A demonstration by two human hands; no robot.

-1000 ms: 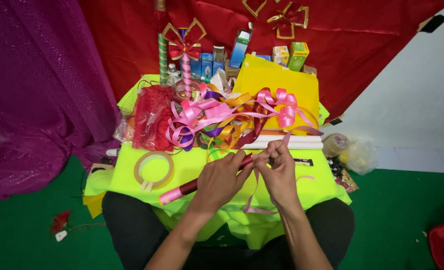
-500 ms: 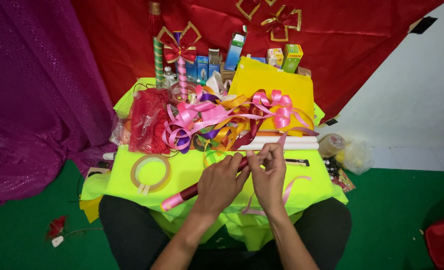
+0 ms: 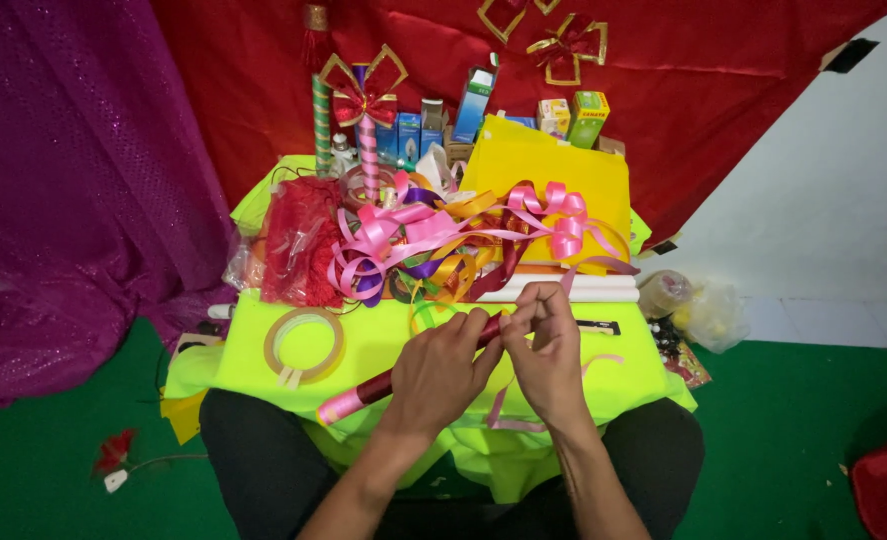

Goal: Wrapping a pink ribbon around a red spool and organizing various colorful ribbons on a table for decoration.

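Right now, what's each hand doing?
Left hand: closed around a dark red stick.
Right hand: fingers pinched at the stick's upper end; what they grip cannot be told.

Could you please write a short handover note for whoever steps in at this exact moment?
Left hand: closed around the dark red and pink stick.
Right hand: fingertips pinched at the stick's upper end, a thin pink ribbon trailing below it.
Tape roll lies left of the hands on the yellow-green cloth; ribbon pile behind.
Done: stick looks partly wrapped in dark red.
Left: lower end is pink.
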